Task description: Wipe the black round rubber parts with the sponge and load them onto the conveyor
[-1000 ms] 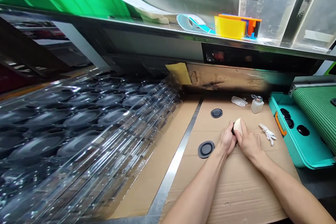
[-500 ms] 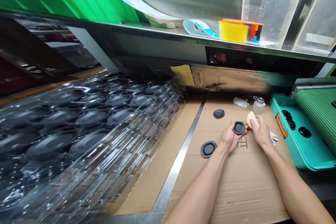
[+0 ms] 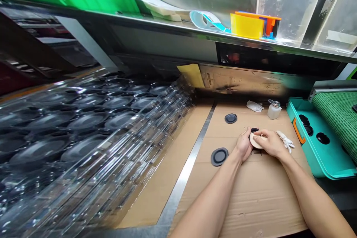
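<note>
My left hand (image 3: 244,145) holds a round black disc-shaped part (image 3: 254,130), seen only along its far edge. Pinched in my right hand (image 3: 270,142) is a round cream-coloured sponge pad (image 3: 257,142), which covers most of the disc; it appears to press on its face. Two similar pieces, a black disc (image 3: 231,118) and a larger-looking black disc (image 3: 219,156), lie on the cardboard (image 3: 240,193) left of my hands. Beside my right wrist lies a white glove (image 3: 285,140).
Stacked clear plastic trays (image 3: 92,156) with black discs fill the left. A white pump bottle (image 3: 274,110) and crumpled white cloth (image 3: 254,106) stand behind my hands. On the right are a teal bin (image 3: 323,160) with black parts and a green conveyor belt (image 3: 338,111). A metal shelf (image 3: 167,29) crosses above.
My right hand has moved left, bringing the sponge pad from beside the black disc onto it. My left hand stays nearly in place, still holding the disc. The view has shifted slightly.
</note>
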`<act>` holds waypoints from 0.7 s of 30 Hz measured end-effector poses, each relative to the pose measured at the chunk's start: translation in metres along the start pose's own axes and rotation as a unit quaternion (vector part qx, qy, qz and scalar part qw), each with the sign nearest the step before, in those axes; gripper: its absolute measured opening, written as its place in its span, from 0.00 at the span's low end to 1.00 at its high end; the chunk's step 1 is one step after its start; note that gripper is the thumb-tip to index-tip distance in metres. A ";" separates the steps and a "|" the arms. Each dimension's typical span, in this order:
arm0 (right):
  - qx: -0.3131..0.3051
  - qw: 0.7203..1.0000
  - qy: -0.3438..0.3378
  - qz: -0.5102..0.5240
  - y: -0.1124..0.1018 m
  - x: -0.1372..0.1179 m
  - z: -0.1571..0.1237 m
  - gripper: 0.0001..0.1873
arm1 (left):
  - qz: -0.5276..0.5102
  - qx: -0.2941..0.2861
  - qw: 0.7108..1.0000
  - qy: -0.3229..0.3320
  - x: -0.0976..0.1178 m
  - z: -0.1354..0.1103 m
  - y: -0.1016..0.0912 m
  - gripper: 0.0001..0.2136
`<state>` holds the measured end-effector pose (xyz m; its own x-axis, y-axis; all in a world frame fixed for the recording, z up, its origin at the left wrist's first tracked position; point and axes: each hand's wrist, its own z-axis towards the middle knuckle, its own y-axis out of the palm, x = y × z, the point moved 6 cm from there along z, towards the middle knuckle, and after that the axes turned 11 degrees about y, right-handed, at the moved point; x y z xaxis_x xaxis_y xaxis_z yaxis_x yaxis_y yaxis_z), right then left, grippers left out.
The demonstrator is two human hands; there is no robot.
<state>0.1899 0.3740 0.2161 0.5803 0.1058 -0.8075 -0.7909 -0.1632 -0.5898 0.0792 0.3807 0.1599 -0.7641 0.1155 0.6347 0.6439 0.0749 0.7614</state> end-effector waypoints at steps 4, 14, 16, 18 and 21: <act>-0.020 0.996 -0.004 -0.083 -0.010 0.007 0.001 0.13 | -0.003 -0.010 1.000 -0.012 -0.002 0.000 0.002 0.14; 0.135 0.949 0.054 -0.279 -0.003 -0.013 -0.008 0.17 | -0.036 0.009 0.999 -0.022 -0.002 0.002 0.000 0.18; 0.173 0.935 0.076 -0.299 -0.005 -0.008 -0.009 0.18 | -0.031 0.021 0.999 -0.010 -0.001 0.003 -0.001 0.17; 0.158 0.937 0.054 -0.307 0.002 -0.008 -0.008 0.17 | -0.038 0.021 0.999 -0.014 -0.003 0.003 -0.001 0.17; 0.165 0.936 0.049 -0.306 0.008 -0.008 -0.004 0.18 | -0.045 0.013 0.999 -0.026 -0.005 0.002 -0.001 0.18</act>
<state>0.1794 0.3677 0.2181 0.9469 -0.0128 -0.3212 -0.3113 0.2132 -0.9261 0.0821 0.3819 0.1559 -0.8161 0.1583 0.5558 0.5742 0.1138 0.8107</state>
